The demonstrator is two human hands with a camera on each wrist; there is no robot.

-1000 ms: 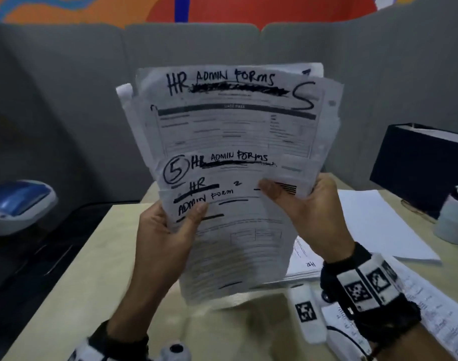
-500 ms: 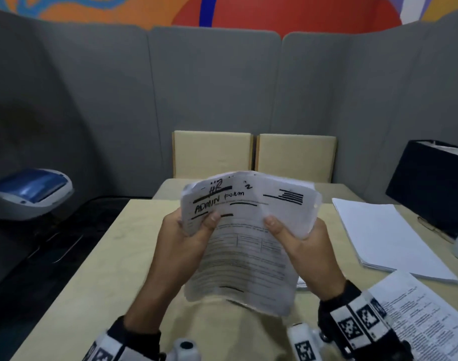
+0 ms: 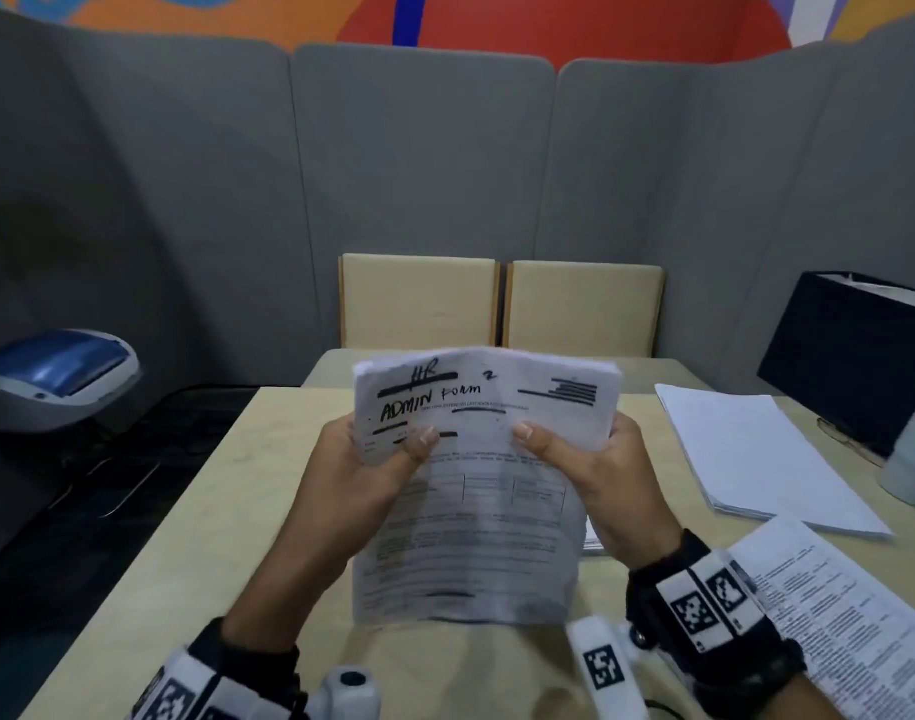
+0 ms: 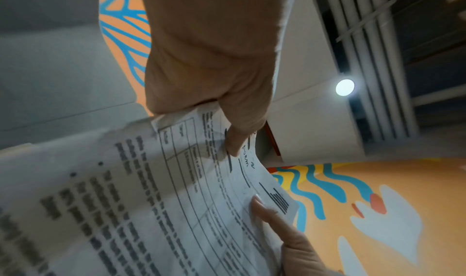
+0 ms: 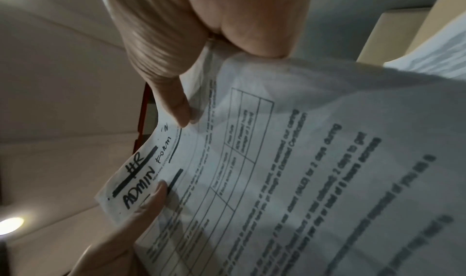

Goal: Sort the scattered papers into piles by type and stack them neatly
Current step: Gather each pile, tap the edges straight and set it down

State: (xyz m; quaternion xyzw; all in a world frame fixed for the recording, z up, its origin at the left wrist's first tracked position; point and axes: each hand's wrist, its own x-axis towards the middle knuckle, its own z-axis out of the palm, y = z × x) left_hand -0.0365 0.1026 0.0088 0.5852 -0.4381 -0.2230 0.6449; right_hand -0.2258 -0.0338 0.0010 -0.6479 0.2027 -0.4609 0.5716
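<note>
I hold a bundle of HR admin forms (image 3: 471,511) upright over the table, its bottom edge near the tabletop. The top sheet is hand-marked "HR ADMIN FORM 2". My left hand (image 3: 361,470) grips the bundle's left side with the thumb pressed on the front. My right hand (image 3: 590,465) grips the right side the same way. In the left wrist view the forms (image 4: 176,200) curve under the left thumb (image 4: 237,140). In the right wrist view the right thumb (image 5: 176,104) presses the forms (image 5: 277,160). The sheets behind the front one are hidden.
A stack of blank white paper (image 3: 756,454) lies at the right of the table (image 3: 185,563). Printed sheets (image 3: 850,615) lie at the near right. A dark box (image 3: 850,350) and a white cup (image 3: 912,459) stand far right. A printer (image 3: 55,376) sits left.
The fanned forms held high have been gathered into one squared bundle and lowered toward the table. Both hands have kept their grip on its sides.
</note>
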